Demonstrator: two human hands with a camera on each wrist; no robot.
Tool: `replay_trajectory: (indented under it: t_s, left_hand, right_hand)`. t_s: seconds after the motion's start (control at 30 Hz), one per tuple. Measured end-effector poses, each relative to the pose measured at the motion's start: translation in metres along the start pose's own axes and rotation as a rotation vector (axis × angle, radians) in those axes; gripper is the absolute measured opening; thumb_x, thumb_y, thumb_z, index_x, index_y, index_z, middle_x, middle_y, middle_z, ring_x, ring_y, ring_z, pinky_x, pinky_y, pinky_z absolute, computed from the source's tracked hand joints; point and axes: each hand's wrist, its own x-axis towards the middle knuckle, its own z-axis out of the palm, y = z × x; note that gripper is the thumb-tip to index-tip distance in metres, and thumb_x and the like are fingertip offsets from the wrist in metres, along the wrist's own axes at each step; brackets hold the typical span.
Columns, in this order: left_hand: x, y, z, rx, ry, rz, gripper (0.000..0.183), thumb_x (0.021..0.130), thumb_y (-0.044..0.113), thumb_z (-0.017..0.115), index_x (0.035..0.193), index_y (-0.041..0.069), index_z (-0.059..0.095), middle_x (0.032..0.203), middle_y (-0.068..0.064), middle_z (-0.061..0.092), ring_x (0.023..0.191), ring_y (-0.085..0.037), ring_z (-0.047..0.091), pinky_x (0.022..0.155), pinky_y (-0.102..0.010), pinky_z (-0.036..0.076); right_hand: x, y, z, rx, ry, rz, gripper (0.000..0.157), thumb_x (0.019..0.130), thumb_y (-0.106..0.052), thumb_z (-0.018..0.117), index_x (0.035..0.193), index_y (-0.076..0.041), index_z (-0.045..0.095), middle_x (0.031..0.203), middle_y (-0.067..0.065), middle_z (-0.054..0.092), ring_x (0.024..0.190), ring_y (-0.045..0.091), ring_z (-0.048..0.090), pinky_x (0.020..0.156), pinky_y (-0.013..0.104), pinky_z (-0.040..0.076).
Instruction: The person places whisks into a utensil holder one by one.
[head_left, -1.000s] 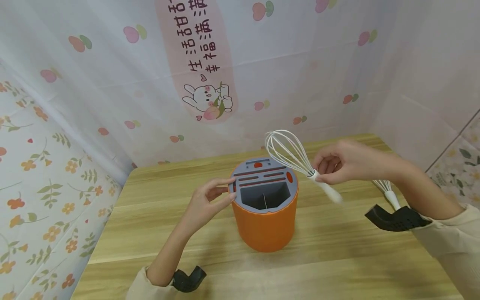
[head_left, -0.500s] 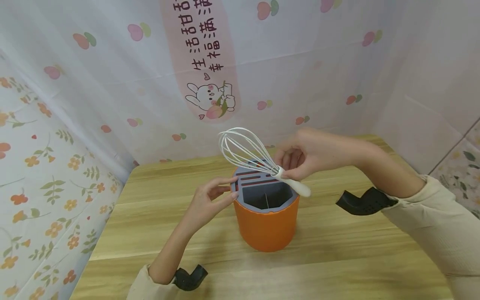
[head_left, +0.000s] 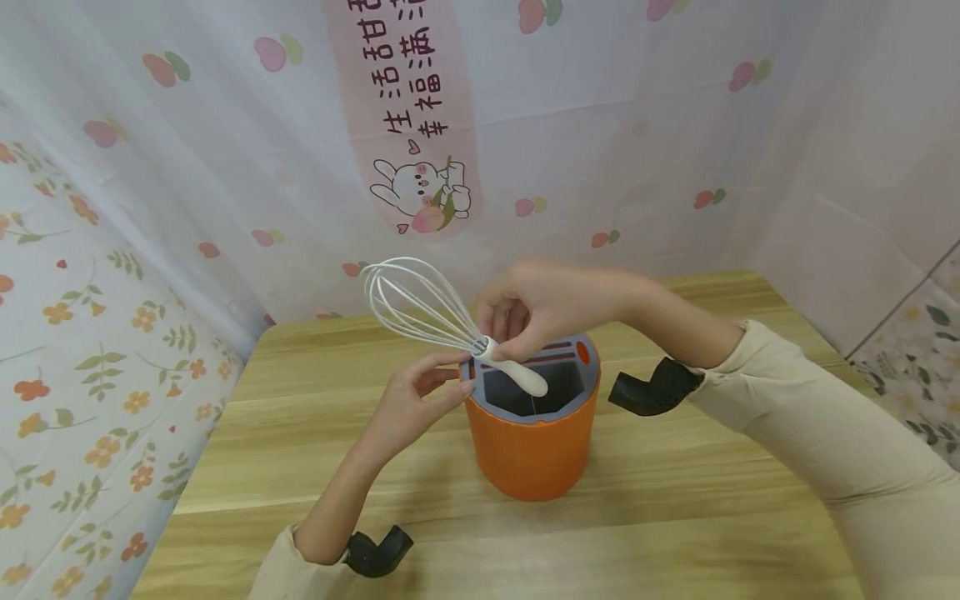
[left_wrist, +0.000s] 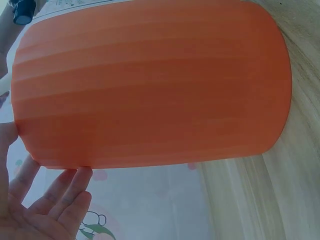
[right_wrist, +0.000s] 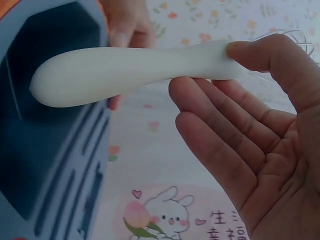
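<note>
A white whisk (head_left: 517,372) hangs over the utensil holder, its wire loops up and to the left and its handle slanting down to the right. Near the top of the handle, my right hand (head_left: 534,302) pinches it between thumb and fingers. In the right wrist view the pale handle (right_wrist: 110,75) spans the holder's opening. The orange utensil holder (head_left: 534,462) stands upright, with a grey slotted top and a divided compartment. My left hand (head_left: 411,406) grips its left rim. The left wrist view shows the holder's side (left_wrist: 150,95) with fingers touching its edge.
The holder stands on a wooden table (head_left: 315,467). Behind the table hangs a printed curtain (head_left: 600,142) with a rabbit picture, and a floral cloth (head_left: 97,400) hangs at the left. My right forearm crosses above the table's right side.
My right hand has carried the whisk leftward from beside the holder to above it. The left hand stays at the rim. A second whisk at the right has gone out of sight.
</note>
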Motion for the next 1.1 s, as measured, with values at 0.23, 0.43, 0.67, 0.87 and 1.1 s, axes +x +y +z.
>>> replay_trajectory:
  t_s: [0.23,0.43,0.67,0.87,1.1]
  left_hand:
    - [0.001,-0.009,0.0,0.031,0.014,0.052,0.032,0.082,0.003,0.068,0.113,0.006,0.061,0.112,-0.006,0.06,0.1,-0.02,0.061,0.093,-0.034,0.044]
    - [0.0,-0.009,0.0,0.027,0.011,0.067,0.034,0.083,0.002,0.067,0.116,0.005,0.061,0.113,-0.008,0.06,0.102,-0.022,0.06,0.094,-0.036,0.043]
    - [0.0,-0.009,-0.001,0.007,0.003,0.042,0.033,0.082,0.002,0.067,0.115,0.005,0.061,0.115,-0.007,0.059,0.103,-0.022,0.059,0.095,-0.036,0.042]
    - [-0.001,0.0,0.0,0.019,-0.004,-0.007,0.033,0.084,0.005,0.066,0.116,0.004,0.059,0.113,-0.007,0.06,0.103,-0.022,0.059,0.096,-0.038,0.041]
    - [-0.001,-0.006,-0.002,0.038,0.008,-0.016,0.034,0.084,0.008,0.067,0.116,0.002,0.059,0.111,-0.008,0.061,0.103,-0.021,0.059,0.096,-0.035,0.041]
  right_hand:
    - [0.011,0.011,0.01,0.02,-0.042,0.009,0.011,0.079,-0.013,0.066,0.087,-0.008,0.062,0.078,-0.004,0.065,0.071,0.009,0.063,0.067,0.026,0.053]
    - [0.012,0.013,0.011,0.037,-0.057,0.006,0.011,0.079,-0.013,0.067,0.087,-0.008,0.062,0.08,-0.002,0.064,0.072,0.01,0.063,0.068,0.027,0.053]
    - [0.015,0.012,0.011,0.022,-0.06,0.004,0.009,0.079,-0.012,0.066,0.084,-0.009,0.06,0.079,-0.002,0.063,0.07,0.009,0.063,0.067,0.027,0.053]
    - [0.016,0.016,0.013,-0.034,-0.106,0.018,0.009,0.077,-0.012,0.067,0.081,-0.01,0.06,0.079,-0.003,0.062,0.069,0.008,0.063,0.066,0.026,0.052]
    - [0.018,0.017,0.013,-0.023,-0.231,0.035,0.011,0.077,-0.01,0.069,0.086,-0.007,0.065,0.077,-0.004,0.065,0.074,0.008,0.062,0.071,0.023,0.052]
